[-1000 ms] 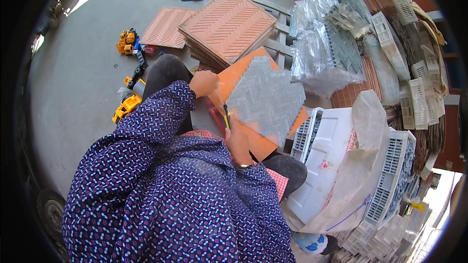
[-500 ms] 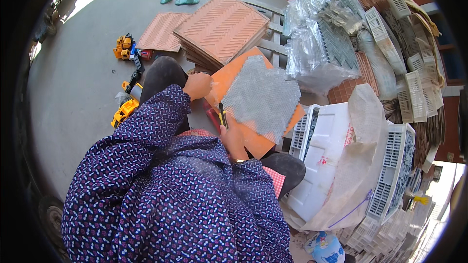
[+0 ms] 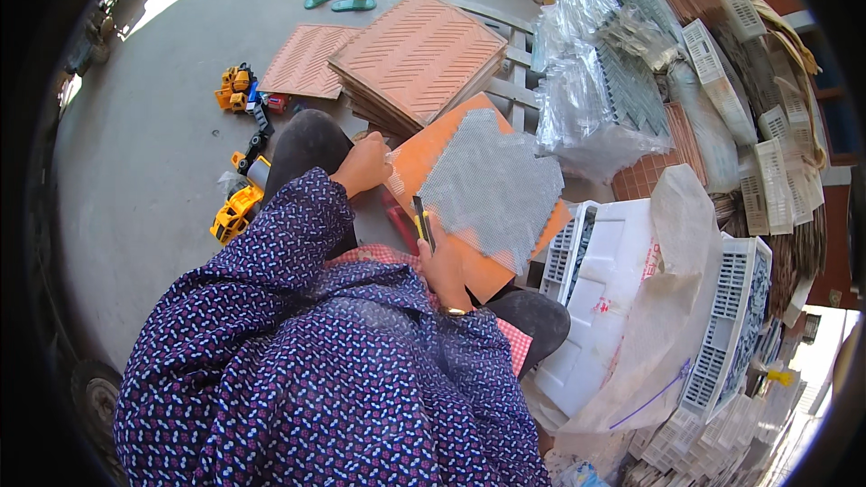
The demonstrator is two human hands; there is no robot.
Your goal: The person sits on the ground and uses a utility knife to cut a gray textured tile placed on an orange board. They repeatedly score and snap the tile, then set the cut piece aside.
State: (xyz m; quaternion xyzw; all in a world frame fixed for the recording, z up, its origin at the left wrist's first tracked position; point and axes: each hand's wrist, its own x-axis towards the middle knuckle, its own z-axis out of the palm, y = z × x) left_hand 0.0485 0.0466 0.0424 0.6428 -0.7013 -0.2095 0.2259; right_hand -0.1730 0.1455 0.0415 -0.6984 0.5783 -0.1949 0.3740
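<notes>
Head view: hands (image 3: 401,212) on mesh sheet (image 3: 492,188)

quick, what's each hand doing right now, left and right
Left hand: closed on the corner of the grey mesh sheet lying over the orange tile.
Right hand: closed around a yellow and black utility knife.

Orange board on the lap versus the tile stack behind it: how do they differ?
The orange board is smooth, bright orange, tilted on the knees, with a grey mesh sheet over it; the left hand grips its edge. The tile stack is duller terracotta with a ribbed herringbone face, lies flat on the ground, several deep, untouched. Both are square.
</notes>
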